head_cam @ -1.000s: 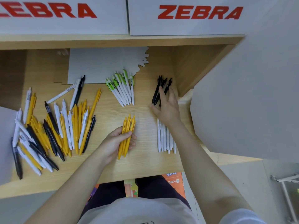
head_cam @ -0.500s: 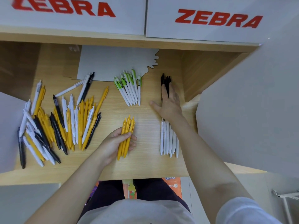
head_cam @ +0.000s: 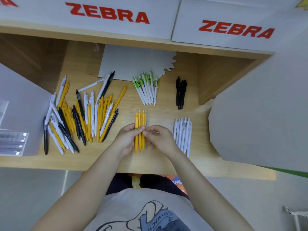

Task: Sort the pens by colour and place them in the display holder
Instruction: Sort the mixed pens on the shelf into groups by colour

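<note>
The right hand (head_cam: 159, 139) has left the black pens (head_cam: 180, 93) and come back to the yellow pens (head_cam: 140, 130), its fingertips pinching the bundle that the left hand (head_cam: 127, 139) grips, probably to square it. Beside them lie the white pens (head_cam: 183, 134); farther off the green-and-white pens (head_cam: 147, 87) and the unsorted pile (head_cam: 80, 115), so colours stay apart. No display holder is identifiable.

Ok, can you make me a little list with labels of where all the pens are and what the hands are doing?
left hand: grips bunch of yellow plastic pens
right hand: pinches the same bunch
green-and-white pens: sorted group, behind the hands
black pens: sorted group, far right
all-white pens: sorted group, beside right hand
mixed pile of yellow, white and black pens: unsorted, on the left
light wooden shelf: under everything
</note>
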Motion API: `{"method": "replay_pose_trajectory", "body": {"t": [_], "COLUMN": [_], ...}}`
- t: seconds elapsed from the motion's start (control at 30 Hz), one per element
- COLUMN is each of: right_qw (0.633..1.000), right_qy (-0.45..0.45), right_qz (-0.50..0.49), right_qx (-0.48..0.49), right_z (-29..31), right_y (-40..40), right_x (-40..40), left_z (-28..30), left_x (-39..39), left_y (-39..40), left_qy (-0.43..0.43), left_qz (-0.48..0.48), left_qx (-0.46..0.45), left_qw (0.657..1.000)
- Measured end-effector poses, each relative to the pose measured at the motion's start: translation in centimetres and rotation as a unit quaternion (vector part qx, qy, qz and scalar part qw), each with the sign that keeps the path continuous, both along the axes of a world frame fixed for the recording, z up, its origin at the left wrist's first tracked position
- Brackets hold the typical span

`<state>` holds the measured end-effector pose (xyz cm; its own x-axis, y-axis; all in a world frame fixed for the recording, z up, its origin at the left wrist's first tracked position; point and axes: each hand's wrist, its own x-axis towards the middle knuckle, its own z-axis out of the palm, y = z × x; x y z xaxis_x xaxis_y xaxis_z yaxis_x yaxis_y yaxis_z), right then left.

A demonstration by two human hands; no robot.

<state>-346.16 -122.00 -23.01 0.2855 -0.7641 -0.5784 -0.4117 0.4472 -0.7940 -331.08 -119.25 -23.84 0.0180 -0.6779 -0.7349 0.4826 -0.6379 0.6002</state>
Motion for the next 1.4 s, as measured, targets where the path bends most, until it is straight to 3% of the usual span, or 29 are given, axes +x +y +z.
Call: {"method": "replay_pose_trajectory", "body": {"t": [0.2, 0.37, 0.57, 0.73, 0.9, 1.0, 1.1, 1.2, 1.27, 1.4], "right_qw": [0.998, 0.989, 0.98, 0.977, 0.98, 0.979, 0.97, 0.969, 0.976, 0.985], "right_qy": [0.035, 0.136, 0.178, 0.171, 0.164, 0.174, 0.198, 0.186, 0.167, 0.163], "right_qz": [-0.034, -0.028, -0.044, -0.054, -0.001, -0.006, -0.047, -0.05, -0.027, -0.01], "right_qx": [0.024, -0.047, -0.079, -0.114, -0.11, -0.102, -0.131, -0.157, -0.138, -0.057], "right_z": [-2.2, -3.3, -3.7, -3.9, -4.1, -3.8, -2.8, -1.7, -1.5, -2.1], "right_y": [2.2, 2.6, 3.1, 2.9, 3.2, 3.4, 3.1, 2.4, 1.7, 0.0], "right_x": [2.3, 2.6, 3.1, 3.9, 4.5, 4.8, 5.7, 8.4, 10.9, 15.5], "left_z": [-0.9, -2.7, -3.9, -3.9, -3.1, -2.3, -1.5, -1.6, -2.6, -4.3], "left_x": [1.3, 2.1, 2.3, 2.8, 3.7, 5.2, 7.7, 11.3, 13.9, 18.3], "left_y": [1.2, 1.1, 1.4, 1.4, 1.6, 2.2, 2.6, 2.8, 2.9, 2.7], "left_qy": [-0.126, -0.237, -0.427, -0.418, -0.324, -0.337, -0.457, -0.617, -0.681, -0.707], "left_qz": [-0.087, -0.15, -0.207, -0.192, -0.194, -0.219, -0.228, -0.187, -0.216, -0.317], "left_qx": [0.017, 0.005, -0.053, -0.053, -0.024, -0.036, -0.116, -0.223, -0.23, -0.169], "left_qw": [0.988, 0.96, 0.878, 0.887, 0.926, 0.915, 0.852, 0.731, 0.66, 0.61]}}
